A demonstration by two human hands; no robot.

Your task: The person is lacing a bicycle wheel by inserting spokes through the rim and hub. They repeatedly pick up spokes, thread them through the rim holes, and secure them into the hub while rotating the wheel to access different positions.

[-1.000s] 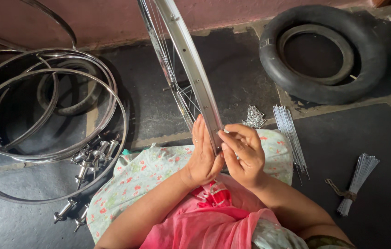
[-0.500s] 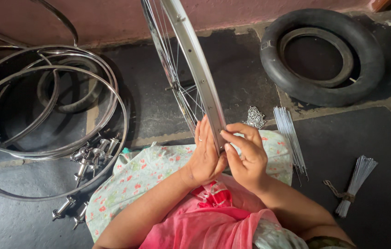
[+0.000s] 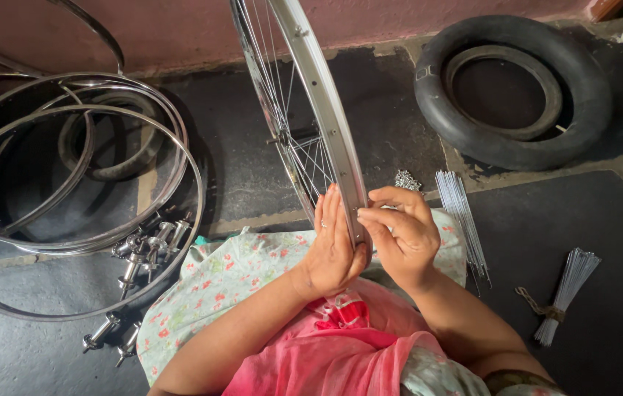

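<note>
Leftmost, bare steel rims (image 3: 69, 183) lie stacked on the dark floor, with a cluster of metal hubs (image 3: 139, 253) at their near right edge. Centre, a spoked wheel (image 3: 311, 110) stands upright on its rim, rising from the lap cloth (image 3: 231, 275) toward the far wall. The left hand (image 3: 333, 246) lies flat against the rim's left side, fingers straight and together, bracing rather than gripping. The right hand (image 3: 399, 231) pinches at the rim's near edge, fingertips narrowed; whatever they hold is too small to tell. Judgement: the work goes best with the left palm holding the rim steady and upright while the right fingers turn in small, square movements, so nothing cross-threads or slips. Right of the hands sit a small heap of nipples (image 3: 405, 180), loose spokes (image 3: 462, 220), a tied spoke bundle (image 3: 565, 293) and a black tyre (image 3: 513, 92) further off.
</note>
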